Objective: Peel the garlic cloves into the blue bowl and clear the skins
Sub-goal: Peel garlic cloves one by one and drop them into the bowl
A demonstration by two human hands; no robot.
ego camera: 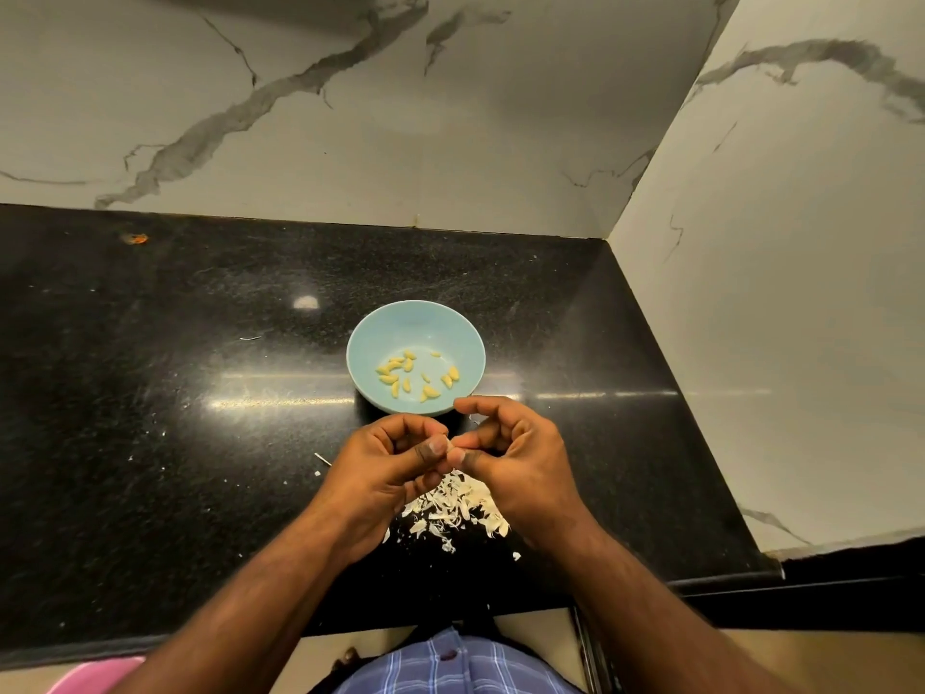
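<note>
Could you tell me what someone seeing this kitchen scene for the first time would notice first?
Most likely the two hands at centre, the left hand and right hand meeting fingertip to fingertip in a pinching grip on a small garlic clove. Just beyond them on the black counter stands the blue bowl holding peeled cloves. Beneath the hands lies a pale pile of skins.

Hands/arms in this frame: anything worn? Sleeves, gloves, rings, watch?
Nothing worn on either. Left hand and right hand are bare: no gloves, rings or watch visible. Both forearms are uncovered up to the frame edge. Only clothing showing is a blue checked shirt at the bottom.
</note>
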